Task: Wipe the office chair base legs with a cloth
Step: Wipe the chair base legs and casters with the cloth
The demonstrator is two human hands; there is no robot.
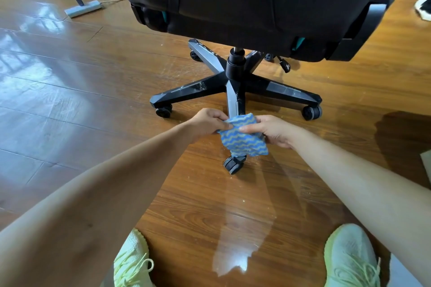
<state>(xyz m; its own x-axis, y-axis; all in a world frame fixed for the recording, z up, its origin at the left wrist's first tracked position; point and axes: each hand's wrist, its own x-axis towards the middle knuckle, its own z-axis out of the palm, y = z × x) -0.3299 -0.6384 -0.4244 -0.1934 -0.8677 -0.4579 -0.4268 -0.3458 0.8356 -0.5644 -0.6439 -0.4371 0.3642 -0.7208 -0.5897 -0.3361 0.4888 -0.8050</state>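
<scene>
A black office chair (251, 0) stands ahead on a five-legged black base (193, 91) with dusty, smudged legs and castors. The nearest leg (234, 102) points toward me, and its outer half is hidden behind a blue cloth (245, 140) with wavy yellow stripes. My left hand (207, 121) pinches the cloth's upper left edge. My right hand (272, 130) grips its right side, thumb on top. The cloth hangs just above that leg, and the leg's castor (233, 164) shows below it.
The floor is glossy wood with glare patches. A grey power strip (82, 8) with a plug lies at the far left. My two pale green shoes (133, 261) (352, 256) are at the bottom. A black-and-white object (423, 7) sits at the right edge.
</scene>
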